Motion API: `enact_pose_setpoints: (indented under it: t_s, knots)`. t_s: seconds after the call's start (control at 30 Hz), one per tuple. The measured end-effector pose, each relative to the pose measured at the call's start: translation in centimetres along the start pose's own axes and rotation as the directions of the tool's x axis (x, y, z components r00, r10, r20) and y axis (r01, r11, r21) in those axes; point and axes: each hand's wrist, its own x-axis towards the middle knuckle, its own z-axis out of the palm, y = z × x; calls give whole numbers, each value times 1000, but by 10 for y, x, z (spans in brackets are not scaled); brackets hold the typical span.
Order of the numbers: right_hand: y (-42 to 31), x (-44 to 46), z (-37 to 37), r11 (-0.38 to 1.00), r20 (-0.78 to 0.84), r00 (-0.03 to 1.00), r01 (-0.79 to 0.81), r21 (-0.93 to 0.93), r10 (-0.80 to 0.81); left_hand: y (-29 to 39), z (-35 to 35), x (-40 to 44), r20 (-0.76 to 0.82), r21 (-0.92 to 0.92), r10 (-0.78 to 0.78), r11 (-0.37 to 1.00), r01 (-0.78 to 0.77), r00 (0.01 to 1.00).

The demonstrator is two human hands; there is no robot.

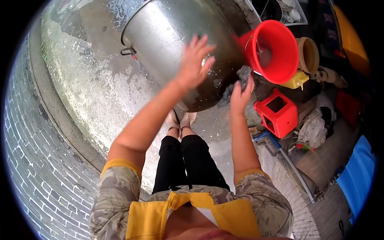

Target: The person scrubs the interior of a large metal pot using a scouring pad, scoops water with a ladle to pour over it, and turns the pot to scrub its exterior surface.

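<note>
A large metal pot point(172, 36) lies on its side on the wet concrete, with a small handle at its left rim and water around the handle. My left hand point(196, 62) is over the pot's side, fingers spread, blurred, with nothing in it. Beside the pot's base, at its right, my right hand point(243, 92) is closed on a dark grey scrubbing cloth point(245, 74), part of which hangs down toward the lower left. Whether the left palm touches the metal I cannot tell.
Right of the pot stand a red bucket point(276, 52), a tan bucket point(309, 55), a yellow container point(296, 81) and a red plastic stool point(280, 114). Farther right are a metal pole point(296, 172) and a blue sheet point(358, 176). A brick surface point(44, 172) curves along the left.
</note>
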Motion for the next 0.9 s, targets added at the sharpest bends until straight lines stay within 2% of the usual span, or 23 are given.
enact_pose_setpoints:
  t_s: [0.03,0.07,0.1,0.17,0.2,0.23,0.27,0.3,0.4,0.43,0.47,0.5,0.57,0.7,0.77,0.83,0.87,0.9]
  knots:
    - [11,11,17,982,-88,996,-24,-188,8,-19,6,11,7,2,-5,1000,5,1000]
    - [-3,36,31,939,3,997,71,-335,-75,-38,13,24,66,263,85,960,-100,994]
    - [-27,62,45,868,107,986,167,-468,-131,-51,19,31,156,494,156,843,-213,975]
    - [-36,104,103,967,126,990,87,-240,-58,-56,26,31,163,508,97,845,-168,982]
    - [-55,126,123,973,182,983,41,-226,1,-56,26,31,150,530,42,840,-116,988]
    - [-70,142,136,977,235,971,1,-214,51,-57,27,32,161,530,48,838,-127,986]
    - [-75,144,143,981,205,979,24,-194,17,-59,29,33,92,490,21,870,-63,996]
    - [-75,140,142,984,177,984,37,-177,-5,-60,27,28,36,444,-15,896,-3,999]
    - [-34,75,78,983,68,992,115,-140,-106,-64,19,20,89,511,26,857,-68,996]
    - [-16,53,47,975,122,992,43,-217,-16,-62,18,21,86,515,29,854,-69,996]
    - [9,32,31,965,90,996,9,-264,15,-59,15,20,116,541,14,837,-75,993]
    - [13,32,19,935,53,983,-151,-320,177,-57,11,15,150,567,-10,820,-78,989]
    - [3,46,37,832,-41,942,-314,-457,332,-60,10,15,181,583,-11,806,-98,983]
    - [-68,99,105,967,205,966,-109,-230,158,-67,15,10,179,543,14,832,-111,984]
    - [-95,103,134,996,70,995,70,-54,-67,-71,14,8,161,542,-19,837,-73,987]
    - [-85,94,115,994,-12,995,93,-59,-94,-77,9,3,202,538,9,835,-118,979]
    - [-68,82,95,990,64,998,19,-137,-10,-76,8,0,214,528,-2,842,-114,977]
    - [-47,64,74,970,-80,996,-64,-233,47,-77,8,3,216,520,-6,847,-110,976]
